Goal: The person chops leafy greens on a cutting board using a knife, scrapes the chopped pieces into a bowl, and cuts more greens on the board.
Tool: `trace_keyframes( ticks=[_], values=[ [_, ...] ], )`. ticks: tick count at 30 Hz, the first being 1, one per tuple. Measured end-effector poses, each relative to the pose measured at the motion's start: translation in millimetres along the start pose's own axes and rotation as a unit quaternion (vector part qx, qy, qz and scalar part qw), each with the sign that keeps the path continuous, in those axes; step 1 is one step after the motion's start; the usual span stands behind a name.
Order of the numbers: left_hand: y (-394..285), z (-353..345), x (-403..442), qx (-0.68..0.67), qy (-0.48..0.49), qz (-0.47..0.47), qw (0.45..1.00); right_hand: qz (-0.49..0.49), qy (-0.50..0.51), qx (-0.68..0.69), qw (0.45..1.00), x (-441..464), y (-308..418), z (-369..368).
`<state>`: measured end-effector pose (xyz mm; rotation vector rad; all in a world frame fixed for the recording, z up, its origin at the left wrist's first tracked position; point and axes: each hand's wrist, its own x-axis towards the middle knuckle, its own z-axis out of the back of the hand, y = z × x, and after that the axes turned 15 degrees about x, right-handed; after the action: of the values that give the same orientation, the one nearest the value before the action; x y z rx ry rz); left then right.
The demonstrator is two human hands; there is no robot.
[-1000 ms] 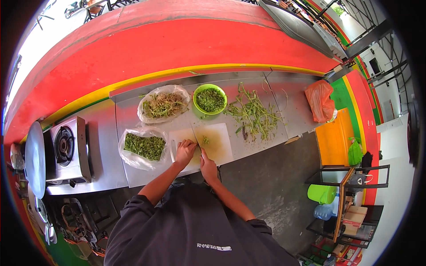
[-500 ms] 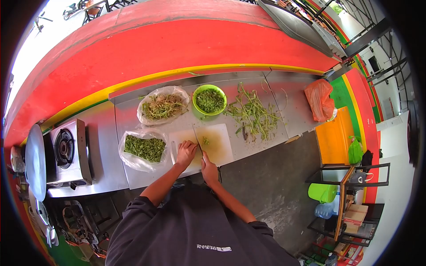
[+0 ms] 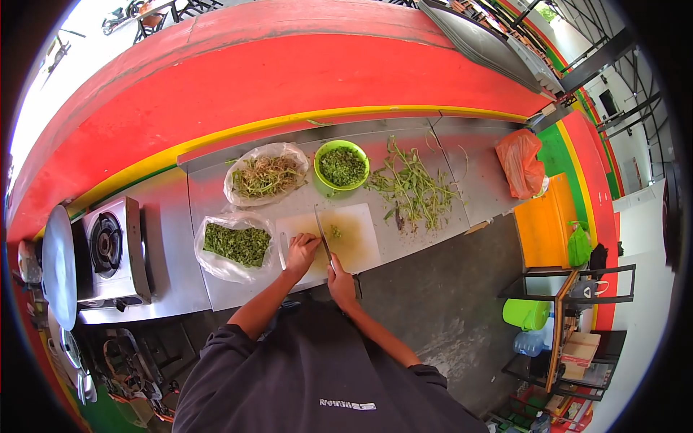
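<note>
A stained white cutting board (image 3: 364, 249) lies on the metal counter. My right hand (image 3: 342, 285) is wrapped round the handle of a kitchen knife (image 3: 322, 229), whose blade points away from me over the board. Close to the left side of the blade, my left hand (image 3: 302, 252) presses down with curled fingers; what they pinch is hidden. Small chopped green pieces (image 3: 335, 232) lie just right of the blade. Left of the board is a clear plastic bag of chopped greens (image 3: 237, 244). Beyond it stands a green bowl (image 3: 317, 177) holding more chopped greens.
Loose leafy stems (image 3: 415, 187) spread over the counter at right. A plastic bag of stems and roots (image 3: 266, 175) sits at the back left. A gas stove (image 3: 108, 249) stands at far left, an orange plastic bag (image 3: 518, 162) at the right end. A red wall (image 3: 303, 79) runs behind.
The camera view has shifted very slightly. Both hands and the knife stay at nearly the same place on the board.
</note>
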<state>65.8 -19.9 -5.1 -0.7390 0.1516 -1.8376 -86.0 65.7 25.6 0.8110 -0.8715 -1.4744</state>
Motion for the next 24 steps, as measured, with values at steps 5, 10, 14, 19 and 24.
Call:
trace_keyframes(
  ticks=[5,10,14,19,24],
  values=[
    [-9,11,2,0.068,-0.001,-0.01,0.998,-0.064,0.058,-0.084,0.993,13,6,6],
    [0,6,0,0.064,0.0,-0.017,0.998,-0.003,0.003,0.009,1.0,16,5,1],
    [7,0,-3,0.043,-0.002,-0.017,0.999,-0.008,0.014,0.021,1.0,3,1,4],
    [0,10,-1,0.037,-0.013,-0.009,0.999,0.019,0.009,-0.028,0.999,-1,-3,0],
    [-2,11,-6,0.064,-0.01,-0.009,0.998,-0.003,0.027,-0.075,0.997,17,0,-5]
  ],
)
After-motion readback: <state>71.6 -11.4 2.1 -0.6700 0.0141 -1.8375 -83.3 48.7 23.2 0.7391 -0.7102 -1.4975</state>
